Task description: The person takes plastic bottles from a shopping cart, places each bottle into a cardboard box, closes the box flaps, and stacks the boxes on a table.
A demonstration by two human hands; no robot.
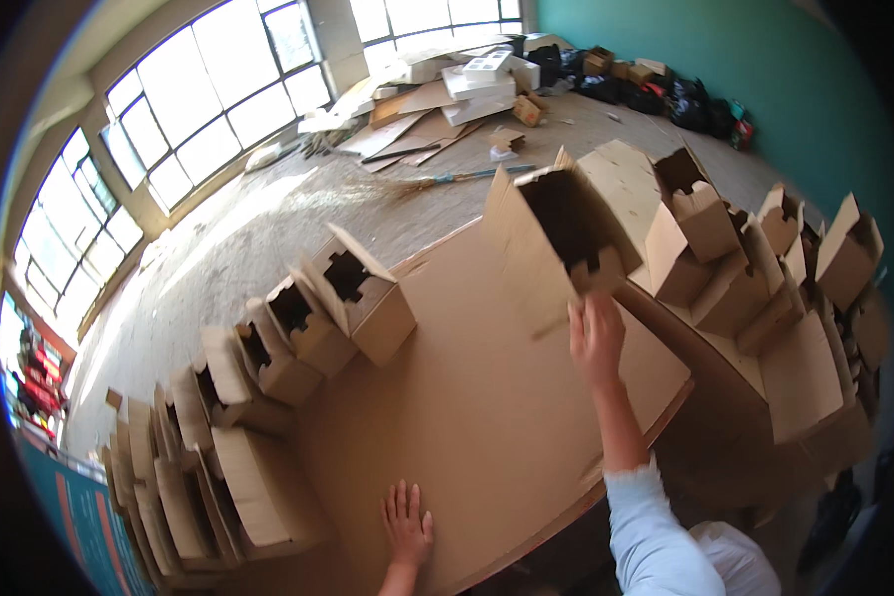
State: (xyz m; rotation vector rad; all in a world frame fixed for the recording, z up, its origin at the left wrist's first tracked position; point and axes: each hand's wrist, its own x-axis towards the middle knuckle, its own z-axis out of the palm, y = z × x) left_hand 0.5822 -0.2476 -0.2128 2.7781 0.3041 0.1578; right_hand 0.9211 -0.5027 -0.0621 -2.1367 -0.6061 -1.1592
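Reaching out over the far part of a cardboard-covered work surface [437, 397], my right hand [598, 343] grips an open cardboard box [522, 243] by its near edge. The box is tilted, its dark inside showing, and its lower edge is slightly blurred. My left hand [405, 523] lies flat on the cardboard near the front edge, fingers spread, with nothing in it. To its left stands a row of cardboard boxes with open tops, the farthest of them a box [382, 323] with a raised flap.
More open boxes [700, 223] are stacked on the right, beside a pale board [621, 184]. On the floor beyond lie a broom [437, 181], a heap of white foam pieces [477, 89] and flattened cardboard. Black bags [690, 104] line the green wall.
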